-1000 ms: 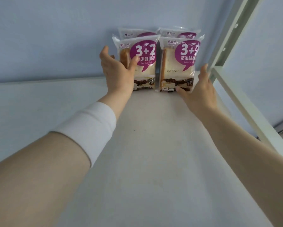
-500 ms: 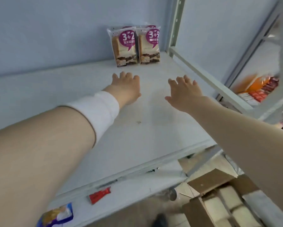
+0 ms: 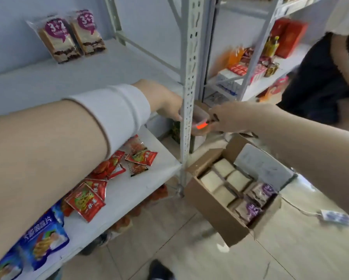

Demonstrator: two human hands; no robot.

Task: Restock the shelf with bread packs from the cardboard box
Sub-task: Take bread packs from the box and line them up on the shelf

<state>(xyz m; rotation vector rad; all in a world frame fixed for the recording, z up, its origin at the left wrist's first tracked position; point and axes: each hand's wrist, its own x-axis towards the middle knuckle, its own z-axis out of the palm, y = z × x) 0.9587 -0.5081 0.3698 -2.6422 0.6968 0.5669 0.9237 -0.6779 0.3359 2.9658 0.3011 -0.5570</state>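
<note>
Two bread packs (image 3: 68, 36) with purple "3+2" labels stand upright at the back of the upper white shelf (image 3: 92, 75). The open cardboard box (image 3: 212, 209) sits on the floor at lower right, with several bread packs (image 3: 225, 178) lying inside. My left hand (image 3: 165, 102) hovers at the shelf's front right corner, its fingertips hidden behind the perforated upright post (image 3: 189, 77). My right hand (image 3: 230, 116) is in the air to the right of the post, above the box's far flap. Both hands are blurred, with loose fingers and nothing in them.
Red snack packets (image 3: 108, 172) and blue packs (image 3: 42, 239) lie on the lower shelf under my left arm. A clear container with an orange label (image 3: 200, 123) sits behind the post. Another person (image 3: 321, 77) crouches at right by a stocked shelf (image 3: 250, 65). A white adapter (image 3: 335, 217) lies on the tiles.
Both hands have let go of the shelved bread packs and pulled back and down off the shelf. My view has swung down and right, bringing the box fully into sight.
</note>
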